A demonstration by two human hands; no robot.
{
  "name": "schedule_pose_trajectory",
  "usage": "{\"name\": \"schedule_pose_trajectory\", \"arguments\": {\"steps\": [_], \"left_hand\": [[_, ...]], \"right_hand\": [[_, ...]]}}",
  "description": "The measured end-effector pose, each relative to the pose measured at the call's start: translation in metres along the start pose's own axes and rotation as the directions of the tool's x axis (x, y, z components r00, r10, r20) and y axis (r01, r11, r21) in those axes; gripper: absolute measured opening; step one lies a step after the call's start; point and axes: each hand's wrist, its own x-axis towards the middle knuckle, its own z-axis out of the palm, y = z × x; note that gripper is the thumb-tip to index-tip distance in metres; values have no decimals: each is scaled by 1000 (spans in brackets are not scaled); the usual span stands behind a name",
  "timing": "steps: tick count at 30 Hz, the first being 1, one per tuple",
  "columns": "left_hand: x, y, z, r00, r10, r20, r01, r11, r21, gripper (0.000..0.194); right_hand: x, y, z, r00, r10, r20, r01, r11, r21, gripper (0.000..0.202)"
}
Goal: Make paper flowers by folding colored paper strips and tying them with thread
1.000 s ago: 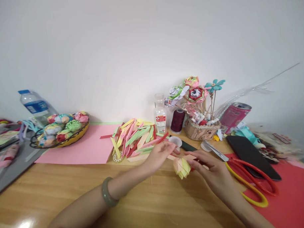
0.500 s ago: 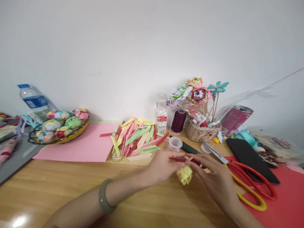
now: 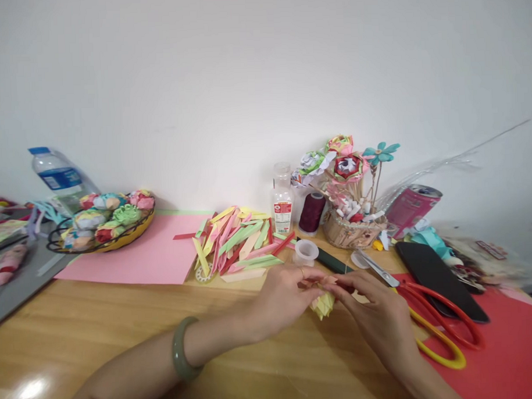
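Note:
A yellow folded-paper flower (image 3: 324, 306) hangs between my two hands, its pointed petals facing down toward me. My left hand (image 3: 290, 292) pinches it from the left with thumb and fingers closed. From the other side, my right hand (image 3: 374, 303) grips its upper part with thumb and forefinger. The fingertips of both hands meet at the top of the flower and hide most of that end. Just beyond the fingers stands a small clear plastic cup (image 3: 306, 251).
Folded paper strips (image 3: 241, 238) lie in a heap behind my left hand. Large scissors (image 3: 431, 313) rest on red paper (image 3: 511, 348) at right, beside a black phone (image 3: 438, 278). A glass bottle (image 3: 282, 202), thread spool (image 3: 312, 212) and flower basket (image 3: 354, 231) stand by the wall.
The yellow paper flower has risen slightly and more of it is covered by the fingers. My left hand's fingers have curled in closer over its top.

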Motion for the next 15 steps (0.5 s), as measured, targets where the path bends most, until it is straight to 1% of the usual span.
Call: {"name": "schedule_pose_trajectory", "arguments": {"steps": [2, 3, 5, 7, 8, 9, 11, 13, 15], "left_hand": [[0, 0, -1, 1000, 24, 3, -24, 999, 45, 21], [0, -1, -1, 1000, 27, 1, -27, 999, 33, 21], [2, -1, -1, 1000, -5, -12, 5, 999, -41, 22], [5, 0, -4, 997, -79, -3, 78, 988, -135, 28], [7, 0, -5, 992, -121, 31, 125, 977, -176, 30], [9, 1, -8, 984, -156, 89, 172, 962, -212, 31], [13, 3, -13, 956, -193, 220, 249, 932, -264, 24], [15, 4, -17, 931, -202, 304, 293, 911, -291, 17], [17, 6, -21, 920, -209, 331, 317, 895, -315, 16]], "right_hand": [[0, 1, -1, 1000, 5, -10, -5, 1000, -16, 19], [1, 1, -1, 1000, 7, -11, -7, 1000, -11, 18], [3, 0, -2, 1000, 14, 7, -14, 999, 40, 17], [6, -1, -4, 999, 21, 44, -26, 992, 121, 16], [7, -1, -5, 998, 24, 63, -34, 986, 165, 17], [8, -1, -6, 996, 27, 81, -43, 977, 208, 18], [10, -2, -7, 991, 39, 130, -77, 950, 302, 17], [10, -2, -8, 971, 73, 228, -163, 900, 405, 14], [10, -3, -9, 930, 126, 346, -294, 820, 492, 13]]}}
